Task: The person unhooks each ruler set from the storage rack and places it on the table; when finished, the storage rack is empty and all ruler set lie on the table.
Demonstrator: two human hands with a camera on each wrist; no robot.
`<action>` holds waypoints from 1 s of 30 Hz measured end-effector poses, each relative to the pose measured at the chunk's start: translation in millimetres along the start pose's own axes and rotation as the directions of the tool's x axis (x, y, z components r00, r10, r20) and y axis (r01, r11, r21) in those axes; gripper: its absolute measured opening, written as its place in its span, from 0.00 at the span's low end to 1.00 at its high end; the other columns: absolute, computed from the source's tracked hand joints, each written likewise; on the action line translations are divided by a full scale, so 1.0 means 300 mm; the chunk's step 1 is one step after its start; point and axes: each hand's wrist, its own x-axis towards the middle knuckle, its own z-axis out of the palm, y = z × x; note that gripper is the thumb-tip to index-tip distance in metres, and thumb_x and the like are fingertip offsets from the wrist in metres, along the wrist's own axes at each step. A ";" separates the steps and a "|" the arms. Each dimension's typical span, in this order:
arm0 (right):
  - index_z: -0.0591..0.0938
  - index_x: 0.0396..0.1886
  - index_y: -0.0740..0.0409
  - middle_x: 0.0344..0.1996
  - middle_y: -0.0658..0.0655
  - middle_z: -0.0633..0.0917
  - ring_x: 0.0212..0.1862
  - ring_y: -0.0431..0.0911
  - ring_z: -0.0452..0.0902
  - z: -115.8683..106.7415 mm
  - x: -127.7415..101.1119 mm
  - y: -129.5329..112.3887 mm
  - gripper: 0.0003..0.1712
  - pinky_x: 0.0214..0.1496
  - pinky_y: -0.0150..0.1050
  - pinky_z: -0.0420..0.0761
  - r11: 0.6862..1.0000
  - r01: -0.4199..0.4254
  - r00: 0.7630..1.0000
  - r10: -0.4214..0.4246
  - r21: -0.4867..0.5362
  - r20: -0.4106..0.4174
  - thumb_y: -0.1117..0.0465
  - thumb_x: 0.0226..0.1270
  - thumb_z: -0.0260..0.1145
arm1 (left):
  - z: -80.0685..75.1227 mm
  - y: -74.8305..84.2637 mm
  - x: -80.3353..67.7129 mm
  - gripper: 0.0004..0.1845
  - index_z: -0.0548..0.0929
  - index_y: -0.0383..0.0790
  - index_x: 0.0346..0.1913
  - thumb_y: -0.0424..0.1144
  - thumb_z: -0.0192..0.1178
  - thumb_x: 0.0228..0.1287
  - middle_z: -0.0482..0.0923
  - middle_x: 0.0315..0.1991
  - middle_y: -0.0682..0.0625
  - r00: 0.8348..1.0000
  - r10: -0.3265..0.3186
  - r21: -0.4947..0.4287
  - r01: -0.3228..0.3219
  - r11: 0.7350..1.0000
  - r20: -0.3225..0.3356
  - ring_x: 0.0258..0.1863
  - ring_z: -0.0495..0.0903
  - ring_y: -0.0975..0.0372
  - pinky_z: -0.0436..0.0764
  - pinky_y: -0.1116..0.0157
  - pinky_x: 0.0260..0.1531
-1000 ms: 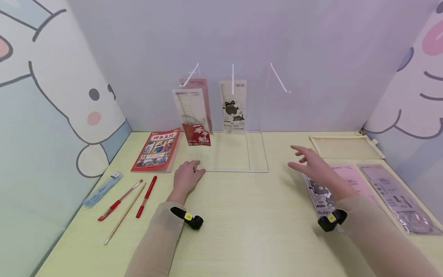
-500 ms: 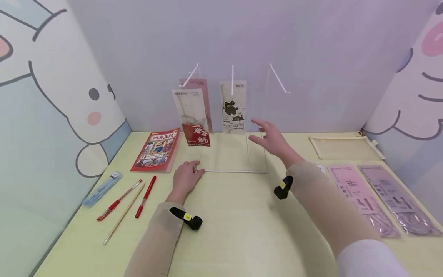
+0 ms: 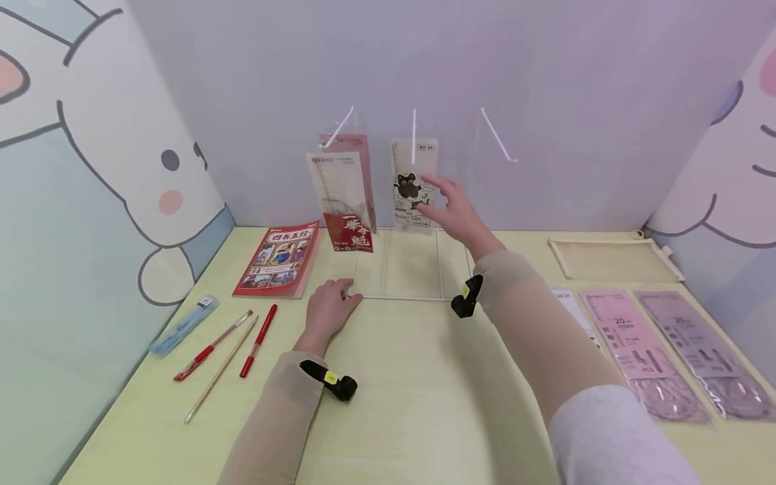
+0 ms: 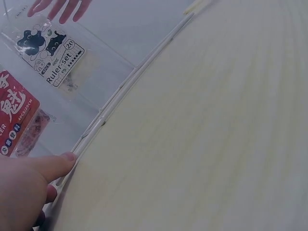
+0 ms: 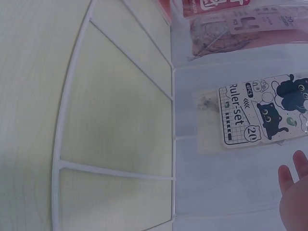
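My left hand (image 3: 327, 310) holds the front left corner of a white wire display rack (image 3: 415, 298); in the left wrist view its thumb lies along the front wire (image 4: 125, 86). My right hand (image 3: 457, 215), fingers extended and slightly bent, is raised at the right side of a ruler set packet (image 3: 403, 159) with black cats. That packet hangs from the middle hook (image 3: 414, 135). In the right wrist view the fingertips (image 5: 285, 177) show just beside the packet's edge, apart from it. From the left hook (image 3: 337, 128) hang a white-and-red packet (image 3: 339, 182) and a pink one (image 3: 367, 162) behind it.
A third hook (image 3: 498, 135) juts out on the right. Two pink and purple packets (image 3: 621, 330) and a partly hidden white packet (image 3: 576, 306) lie at right, below a beige pouch (image 3: 615, 261). At left lie a red book (image 3: 281, 259), pens (image 3: 257, 340), a pencil (image 3: 221, 369) and a blue packet (image 3: 184, 325).
My right hand has moved left and up from above the packets on the right to the hanging ruler set packet. My left hand has stayed at the rack's corner.
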 end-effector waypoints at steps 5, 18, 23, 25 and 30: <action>0.61 0.70 0.39 0.65 0.57 0.64 0.66 0.58 0.56 -0.002 -0.002 -0.002 0.36 0.62 0.56 0.59 0.996 -0.062 0.998 0.062 0.062 -0.012 0.52 0.65 0.63 | -0.008 0.001 -0.003 0.26 0.75 0.44 0.60 0.53 0.58 0.63 0.73 0.34 0.49 1.000 -0.008 0.008 0.008 1.000 0.013 0.33 0.69 0.56 0.68 0.60 0.35; 0.66 0.66 0.45 0.43 0.54 0.66 0.46 0.46 0.67 -0.025 -0.024 -0.030 0.33 0.46 0.41 0.72 0.965 -0.107 0.972 0.153 0.241 -0.178 0.55 0.63 0.66 | -0.010 0.006 0.004 0.26 0.75 0.44 0.61 0.53 0.58 0.64 0.73 0.33 0.49 0.999 -0.028 0.005 0.028 1.000 0.026 0.33 0.69 0.56 0.67 0.61 0.34; 0.67 0.65 0.45 0.43 0.52 0.64 0.40 0.44 0.66 -0.034 -0.036 -0.054 0.32 0.39 0.39 0.73 0.968 -0.117 0.964 0.164 0.220 -0.209 0.52 0.62 0.66 | -0.008 0.006 0.006 0.26 0.75 0.44 0.61 0.54 0.57 0.63 0.72 0.33 0.49 0.999 -0.027 0.014 0.027 1.000 0.023 0.33 0.69 0.56 0.66 0.60 0.34; 0.67 0.65 0.44 0.45 0.53 0.65 0.40 0.44 0.66 -0.038 -0.044 -0.060 0.33 0.38 0.39 0.73 0.970 -0.131 0.962 0.175 0.204 -0.210 0.51 0.60 0.67 | -0.005 0.006 0.006 0.26 0.75 0.44 0.61 0.54 0.57 0.64 0.72 0.33 0.49 0.999 -0.028 0.015 0.028 1.000 0.025 0.33 0.69 0.56 0.66 0.61 0.34; 0.67 0.64 0.40 0.54 0.55 0.66 0.42 0.46 0.67 -0.050 -0.067 -0.070 0.35 0.36 0.41 0.76 0.972 -0.175 0.961 0.203 0.156 -0.190 0.51 0.58 0.70 | -0.001 0.004 0.007 0.27 0.74 0.44 0.61 0.53 0.57 0.64 0.72 0.34 0.49 0.999 -0.029 0.017 0.029 0.999 0.029 0.33 0.68 0.56 0.66 0.60 0.34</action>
